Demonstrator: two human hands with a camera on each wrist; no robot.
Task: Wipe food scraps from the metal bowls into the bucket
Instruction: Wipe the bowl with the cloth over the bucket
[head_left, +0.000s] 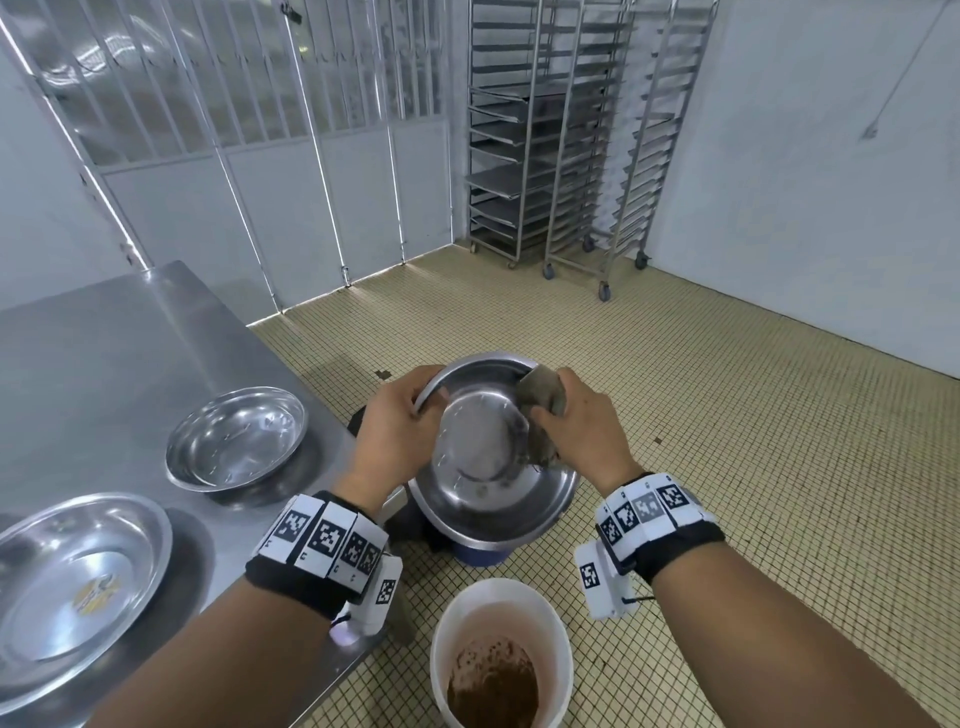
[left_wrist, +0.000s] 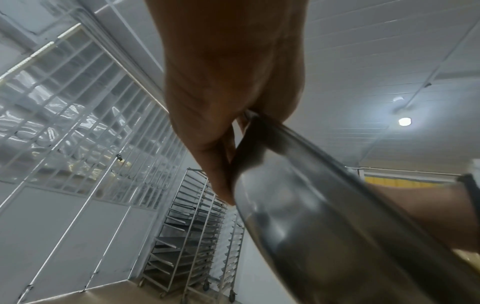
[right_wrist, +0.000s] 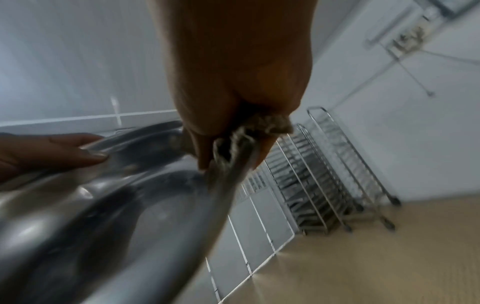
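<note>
A metal bowl (head_left: 480, 431) is held tilted toward me over the floor. My left hand (head_left: 402, 426) grips its left rim, thumb inside; the left wrist view shows that rim (left_wrist: 298, 185) pinched between thumb and fingers. My right hand (head_left: 574, 423) grips a brownish-grey cloth (head_left: 543, 397) folded over the bowl's right rim, seen close as cloth (right_wrist: 244, 144) on the bowl (right_wrist: 130, 205). A white bucket (head_left: 447, 654) with brown scraps stands on the floor below. Two more metal bowls, one (head_left: 236, 439) and another (head_left: 72, 577) with a yellowish scrap, sit on the steel table.
The steel table (head_left: 104, 353) fills the left side, its corner near my left wrist. A dark blue container (head_left: 480, 553) stands under the held bowl. Wheeled tray racks (head_left: 566, 130) line the far wall. Tiled floor (head_left: 753, 415) stretches to the right.
</note>
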